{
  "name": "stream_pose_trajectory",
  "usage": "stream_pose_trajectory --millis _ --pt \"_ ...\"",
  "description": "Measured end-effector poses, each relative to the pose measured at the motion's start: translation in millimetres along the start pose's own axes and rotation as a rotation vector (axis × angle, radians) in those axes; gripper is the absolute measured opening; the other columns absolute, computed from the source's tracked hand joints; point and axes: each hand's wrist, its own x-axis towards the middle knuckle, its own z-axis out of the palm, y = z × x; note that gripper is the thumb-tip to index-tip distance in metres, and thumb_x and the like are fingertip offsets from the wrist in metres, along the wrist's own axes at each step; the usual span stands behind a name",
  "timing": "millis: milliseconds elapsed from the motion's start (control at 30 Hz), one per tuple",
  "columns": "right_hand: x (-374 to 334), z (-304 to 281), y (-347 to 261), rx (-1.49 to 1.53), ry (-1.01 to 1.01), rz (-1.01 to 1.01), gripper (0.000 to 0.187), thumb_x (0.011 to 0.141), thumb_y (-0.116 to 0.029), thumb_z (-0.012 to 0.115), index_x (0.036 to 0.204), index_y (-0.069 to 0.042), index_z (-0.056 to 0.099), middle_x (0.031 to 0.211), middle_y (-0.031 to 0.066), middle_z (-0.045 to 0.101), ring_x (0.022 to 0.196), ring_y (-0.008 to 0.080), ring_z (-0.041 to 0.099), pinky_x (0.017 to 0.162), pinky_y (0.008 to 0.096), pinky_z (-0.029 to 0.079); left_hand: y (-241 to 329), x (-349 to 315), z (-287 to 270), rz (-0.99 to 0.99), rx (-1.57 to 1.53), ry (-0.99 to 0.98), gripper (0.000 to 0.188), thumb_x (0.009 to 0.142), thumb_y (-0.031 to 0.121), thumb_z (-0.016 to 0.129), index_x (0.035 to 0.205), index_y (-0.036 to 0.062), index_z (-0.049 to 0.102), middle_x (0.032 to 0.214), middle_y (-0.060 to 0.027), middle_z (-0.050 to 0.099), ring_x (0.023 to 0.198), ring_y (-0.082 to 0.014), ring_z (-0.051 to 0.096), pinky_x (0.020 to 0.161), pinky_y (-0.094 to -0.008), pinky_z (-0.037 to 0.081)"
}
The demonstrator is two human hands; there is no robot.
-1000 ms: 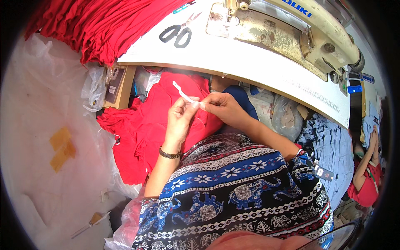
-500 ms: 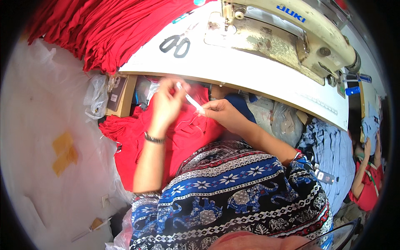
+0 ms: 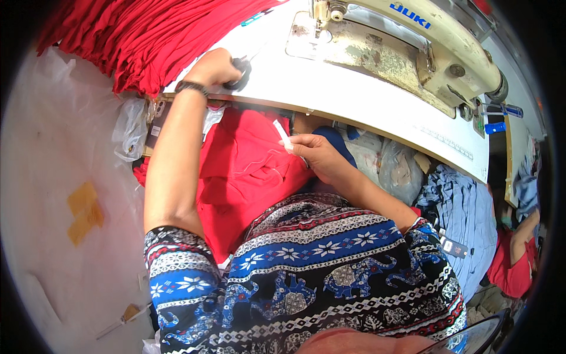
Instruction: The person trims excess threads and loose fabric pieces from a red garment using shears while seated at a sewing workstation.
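At far left, red cloth [image 3: 141, 41] is lying in folds. The left hand [image 3: 215, 66] is touching the black-handled scissors [image 3: 242, 71] on the white tabletop [image 3: 271, 76]; from here I can't tell whether its fingers are gripping them. Above the red garment [image 3: 244, 162], a white strip [image 3: 282, 133] is sticking up, clamped between thumb and fingers of the right hand [image 3: 312, 152].

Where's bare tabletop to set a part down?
Free: white tabletop between black-handled scissors and sewing machine, then along its near side toward the ruler. Crowded: upper left, with red fabric stack and left hand.
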Motion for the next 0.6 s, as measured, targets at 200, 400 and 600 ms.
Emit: stream_pose_trajectory --millis 200,400,600 --pt "7.5 0.3 2.6 0.001 0.003 0.027 0.022 0.091 -0.012 0.06 0.106 0.002 0.066 0.099 0.0055 0.067 0.094 0.0094 0.058 0.087 0.0239 0.044 -33.3 -131.8 21.2 0.005 -0.434 -0.07 0.01 0.078 0.004 0.063 0.085 -0.0006 0.059 0.073 -0.0012 0.059 0.07 -0.0088 0.056 0.063 -0.0266 0.047" --pt "9.7 10.0 -3.5 -0.034 -0.035 -0.016 0.015 0.091 -0.01 0.06 0.098 0.001 0.068 0.092 0.003 0.067 0.088 0.007 0.059 0.083 0.0217 0.045 5.3 -260.6 40.7 -0.09 -0.544 -0.175 0.015 0.076 0.003 0.063 0.09 0.0003 0.059 0.08 -0.0022 0.061 0.077 -0.0101 0.057 0.071 -0.028 0.047" --pt "6.2 25.5 -16.3 -0.151 -0.112 -0.045 0.013 0.091 -0.01 0.06 0.095 -0.001 0.068 0.089 0.0006 0.066 0.085 0.0054 0.056 0.08 0.0211 0.043 33.9 -273.8 58.3 -0.112 -0.46 -0.143 0.031 0.071 0.012 0.067 0.099 0.0003 0.061 0.063 -0.0164 0.055 0.056 -0.0282 0.056 0.055 -0.0361 0.043"
